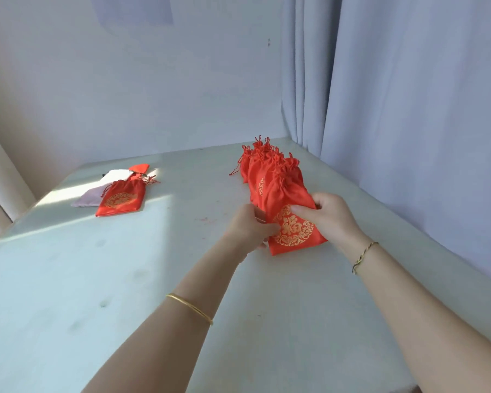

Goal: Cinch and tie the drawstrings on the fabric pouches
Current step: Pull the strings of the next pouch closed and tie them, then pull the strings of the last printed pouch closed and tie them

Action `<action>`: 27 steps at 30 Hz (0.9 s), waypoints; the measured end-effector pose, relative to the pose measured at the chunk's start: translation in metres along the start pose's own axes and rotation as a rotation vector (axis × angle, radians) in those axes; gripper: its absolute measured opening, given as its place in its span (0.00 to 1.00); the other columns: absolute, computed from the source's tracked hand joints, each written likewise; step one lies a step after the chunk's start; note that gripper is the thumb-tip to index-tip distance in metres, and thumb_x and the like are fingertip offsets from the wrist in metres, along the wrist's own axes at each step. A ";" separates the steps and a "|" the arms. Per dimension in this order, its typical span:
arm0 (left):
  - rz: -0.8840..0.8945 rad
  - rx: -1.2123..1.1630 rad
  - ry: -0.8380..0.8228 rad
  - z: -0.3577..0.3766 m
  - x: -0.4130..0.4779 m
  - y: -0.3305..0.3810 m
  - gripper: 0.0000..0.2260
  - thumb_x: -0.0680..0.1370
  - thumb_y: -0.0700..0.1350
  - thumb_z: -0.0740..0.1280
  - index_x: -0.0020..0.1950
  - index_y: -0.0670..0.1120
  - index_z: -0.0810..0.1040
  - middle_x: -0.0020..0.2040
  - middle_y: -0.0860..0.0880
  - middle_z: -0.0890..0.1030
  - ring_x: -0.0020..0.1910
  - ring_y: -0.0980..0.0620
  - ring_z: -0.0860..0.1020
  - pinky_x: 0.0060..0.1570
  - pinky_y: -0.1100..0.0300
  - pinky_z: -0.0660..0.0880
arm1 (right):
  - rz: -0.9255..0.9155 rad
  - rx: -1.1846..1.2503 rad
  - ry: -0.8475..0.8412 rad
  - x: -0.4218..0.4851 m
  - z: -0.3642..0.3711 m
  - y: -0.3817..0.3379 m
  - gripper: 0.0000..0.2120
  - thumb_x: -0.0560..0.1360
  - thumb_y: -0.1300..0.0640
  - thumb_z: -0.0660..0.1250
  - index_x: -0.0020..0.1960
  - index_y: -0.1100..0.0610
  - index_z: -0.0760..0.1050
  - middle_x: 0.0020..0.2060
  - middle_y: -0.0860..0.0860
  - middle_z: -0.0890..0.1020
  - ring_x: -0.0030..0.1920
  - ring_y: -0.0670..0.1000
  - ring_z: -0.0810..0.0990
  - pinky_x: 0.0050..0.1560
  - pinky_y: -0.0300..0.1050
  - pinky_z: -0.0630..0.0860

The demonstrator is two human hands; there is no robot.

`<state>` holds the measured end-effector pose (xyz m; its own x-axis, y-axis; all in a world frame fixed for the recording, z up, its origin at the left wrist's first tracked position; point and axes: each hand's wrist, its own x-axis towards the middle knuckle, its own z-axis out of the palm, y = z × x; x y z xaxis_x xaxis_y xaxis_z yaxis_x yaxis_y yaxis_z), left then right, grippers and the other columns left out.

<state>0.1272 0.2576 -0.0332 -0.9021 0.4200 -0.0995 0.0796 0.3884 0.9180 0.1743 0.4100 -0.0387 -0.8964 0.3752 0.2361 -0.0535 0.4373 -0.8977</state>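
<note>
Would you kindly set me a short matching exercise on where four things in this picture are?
Things: 1 front pouch; 2 lone red pouch; 3 gold bangle; 4 braided bracelet.
Places: A on the left arm; B gripped by the left hand and right hand; C on the right arm; D lying far left on the table.
Pairs: 1-B; 2-D; 3-A; 4-C.
</note>
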 end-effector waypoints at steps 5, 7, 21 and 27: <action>0.091 0.072 0.181 0.015 0.017 -0.008 0.06 0.74 0.36 0.68 0.48 0.39 0.72 0.33 0.47 0.74 0.24 0.54 0.74 0.36 0.52 0.78 | 0.023 -0.358 0.119 0.007 -0.007 0.010 0.11 0.69 0.46 0.71 0.42 0.53 0.74 0.34 0.44 0.76 0.41 0.49 0.77 0.44 0.48 0.73; 0.132 0.076 0.226 0.015 0.021 -0.007 0.06 0.74 0.37 0.68 0.47 0.39 0.72 0.34 0.47 0.74 0.22 0.56 0.75 0.35 0.52 0.78 | 0.007 -0.388 0.128 0.009 -0.004 0.009 0.08 0.70 0.51 0.71 0.41 0.54 0.75 0.34 0.47 0.77 0.41 0.53 0.78 0.43 0.48 0.74; 0.178 0.047 0.287 0.015 0.021 -0.012 0.12 0.73 0.43 0.71 0.50 0.45 0.70 0.49 0.42 0.77 0.39 0.44 0.80 0.38 0.52 0.79 | 0.019 -0.355 0.318 0.004 0.008 0.007 0.20 0.71 0.57 0.72 0.55 0.63 0.66 0.54 0.58 0.72 0.49 0.60 0.76 0.43 0.44 0.68; 0.192 0.039 0.290 0.015 0.023 -0.011 0.14 0.72 0.45 0.72 0.51 0.46 0.69 0.50 0.42 0.78 0.44 0.43 0.79 0.37 0.54 0.77 | -0.028 -0.328 0.355 -0.003 0.010 -0.001 0.18 0.71 0.56 0.72 0.52 0.61 0.65 0.51 0.57 0.72 0.47 0.59 0.76 0.41 0.44 0.66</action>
<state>0.1120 0.2752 -0.0515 -0.9514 0.2406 0.1921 0.2709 0.3579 0.8936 0.1722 0.4005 -0.0426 -0.6880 0.5902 0.4223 0.1174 0.6648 -0.7378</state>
